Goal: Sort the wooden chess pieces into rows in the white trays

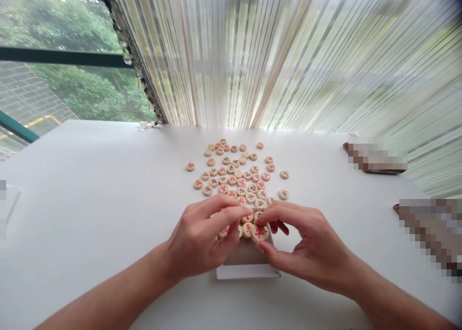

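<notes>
An open box (248,271) lies on the white table, with several round wooden pieces in its far part and bare bottom toward its near edge. Between the thumb and finger of my right hand (306,238) is a wooden piece with a red character (259,233), held over the box's right side. My left hand (204,233) reaches over the box's left side with its fingers bent together; whatever they hold, if anything, is hidden. Beyond the box, many loose wooden pieces (232,180) with red or black characters are spread out, a few showing blank faces.
The white table (108,200) extends to both sides. Two brown, partly blurred-out objects lie at the right, one farther back (384,170) and one nearer (429,233). A string curtain (224,55) hangs behind the table's far edge, beside a window.
</notes>
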A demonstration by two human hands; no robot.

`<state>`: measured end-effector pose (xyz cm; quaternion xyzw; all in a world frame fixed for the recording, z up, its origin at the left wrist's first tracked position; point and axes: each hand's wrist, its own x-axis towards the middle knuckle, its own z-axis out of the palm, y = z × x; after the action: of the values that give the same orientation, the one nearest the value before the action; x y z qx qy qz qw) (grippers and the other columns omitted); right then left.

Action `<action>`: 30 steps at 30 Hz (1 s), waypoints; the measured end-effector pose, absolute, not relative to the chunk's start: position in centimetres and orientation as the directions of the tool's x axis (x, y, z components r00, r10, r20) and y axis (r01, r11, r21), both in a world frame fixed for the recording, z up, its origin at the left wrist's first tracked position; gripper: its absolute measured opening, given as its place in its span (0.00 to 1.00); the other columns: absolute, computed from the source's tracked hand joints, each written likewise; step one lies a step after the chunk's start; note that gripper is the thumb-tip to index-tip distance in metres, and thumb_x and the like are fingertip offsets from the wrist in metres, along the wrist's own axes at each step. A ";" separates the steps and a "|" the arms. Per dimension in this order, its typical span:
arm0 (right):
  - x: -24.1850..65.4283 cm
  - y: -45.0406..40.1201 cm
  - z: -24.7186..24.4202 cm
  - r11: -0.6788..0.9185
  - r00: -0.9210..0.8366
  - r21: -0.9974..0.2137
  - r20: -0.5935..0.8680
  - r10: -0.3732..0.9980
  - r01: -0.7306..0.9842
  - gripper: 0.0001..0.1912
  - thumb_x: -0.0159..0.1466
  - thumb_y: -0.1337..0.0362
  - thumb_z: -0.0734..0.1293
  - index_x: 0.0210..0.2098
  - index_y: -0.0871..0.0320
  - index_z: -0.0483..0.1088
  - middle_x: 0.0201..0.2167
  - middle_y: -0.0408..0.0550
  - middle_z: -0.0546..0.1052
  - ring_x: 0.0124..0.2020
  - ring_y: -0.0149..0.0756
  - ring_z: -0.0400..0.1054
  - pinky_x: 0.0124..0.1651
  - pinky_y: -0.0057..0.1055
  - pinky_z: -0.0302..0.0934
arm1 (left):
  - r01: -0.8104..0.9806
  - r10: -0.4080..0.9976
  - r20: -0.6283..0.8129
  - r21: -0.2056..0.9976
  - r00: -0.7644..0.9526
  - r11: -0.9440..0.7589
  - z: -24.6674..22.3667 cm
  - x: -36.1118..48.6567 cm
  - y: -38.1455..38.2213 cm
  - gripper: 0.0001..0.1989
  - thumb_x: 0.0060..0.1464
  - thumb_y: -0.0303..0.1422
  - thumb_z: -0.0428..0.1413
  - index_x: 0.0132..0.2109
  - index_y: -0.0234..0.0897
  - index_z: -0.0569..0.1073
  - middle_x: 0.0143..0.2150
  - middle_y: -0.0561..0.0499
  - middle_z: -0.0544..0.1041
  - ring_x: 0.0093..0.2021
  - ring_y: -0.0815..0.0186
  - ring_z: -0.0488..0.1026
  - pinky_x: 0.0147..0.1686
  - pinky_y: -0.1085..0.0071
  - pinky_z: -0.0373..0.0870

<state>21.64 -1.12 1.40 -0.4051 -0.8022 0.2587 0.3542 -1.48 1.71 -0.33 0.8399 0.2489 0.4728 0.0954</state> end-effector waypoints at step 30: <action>17.1 -1.5 -2.1 0.779 -0.623 -0.445 0.473 0.623 0.441 0.05 0.68 0.73 0.68 0.43 0.63 0.76 0.34 0.55 0.80 0.37 0.45 0.71 0.40 0.41 0.72 | 0.278 0.664 0.696 0.604 0.273 -0.747 -1.3 -1.2 3.3 0.11 0.61 0.18 0.57 0.46 0.31 0.81 0.39 0.47 0.81 0.33 0.70 0.76 0.35 0.73 0.76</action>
<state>17.07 -1.52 -2.10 -0.2991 -0.8893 0.1442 0.3145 -1.22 3.27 -1.30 0.7759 0.3035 0.5210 0.1853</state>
